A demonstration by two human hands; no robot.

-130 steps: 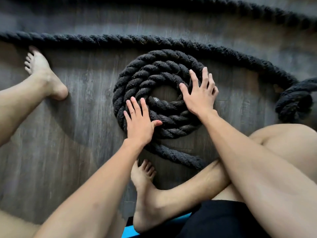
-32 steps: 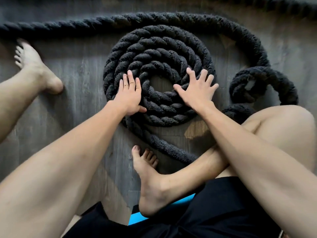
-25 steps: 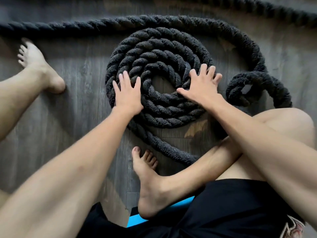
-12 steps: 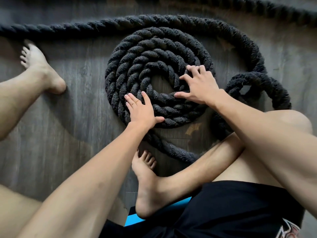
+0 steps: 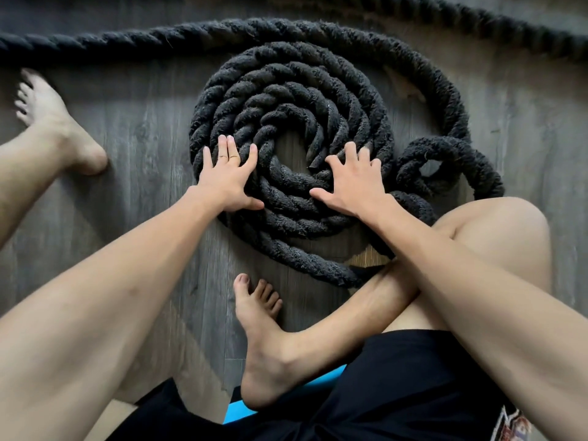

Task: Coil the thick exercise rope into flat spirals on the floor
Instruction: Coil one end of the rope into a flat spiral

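on the floor (image 5: pixel 133 128) both hands, left hand (image 5: pixel 227 183) and right hand (image 5: pixel 353 183), press flat with spread fingers on a rope (image 5: pixel 286 100) spiral of several turns, much rope left uncoiled.

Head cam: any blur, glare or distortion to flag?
Head view: wide-angle bowing curves the rope along the top edge; the foot at the left edge is slightly blurred; soft arm shadows on the floor, no glare; left hand and right hand on the coil look sharp.

Thick black rope (image 5: pixel 286 90), flat spiral on floor, small side loop
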